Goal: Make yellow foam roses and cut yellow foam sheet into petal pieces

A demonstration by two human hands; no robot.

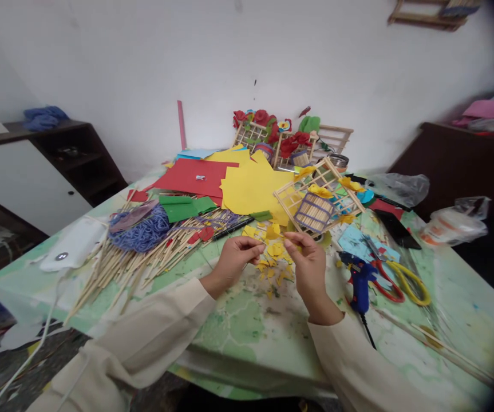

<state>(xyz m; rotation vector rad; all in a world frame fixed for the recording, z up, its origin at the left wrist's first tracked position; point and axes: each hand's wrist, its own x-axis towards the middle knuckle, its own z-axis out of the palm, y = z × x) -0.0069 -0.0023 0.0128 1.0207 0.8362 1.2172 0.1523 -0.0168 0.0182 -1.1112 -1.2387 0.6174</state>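
Both my hands meet over the middle of the table. My left hand [237, 258] is closed in a pinch on a small yellow paper piece [275, 249]. My right hand [308, 262] has its fingers curled and pinches the same yellow piece from the other side. Yellow paper scraps [272, 274] lie scattered just under and in front of my hands. Just beyond my fingers stands a wooden stick frame [319, 194] with yellow paper flowers and a small stick basket [314, 213].
A blue glue gun [359, 277] and yellow and red scissors [401, 277] lie right of my right hand. Bamboo sticks [143, 257] and blue yarn [141, 232] lie left. Red [190, 176], yellow [251, 186] and green paper sheets sit behind. A plastic tub [448, 226] is at the right.
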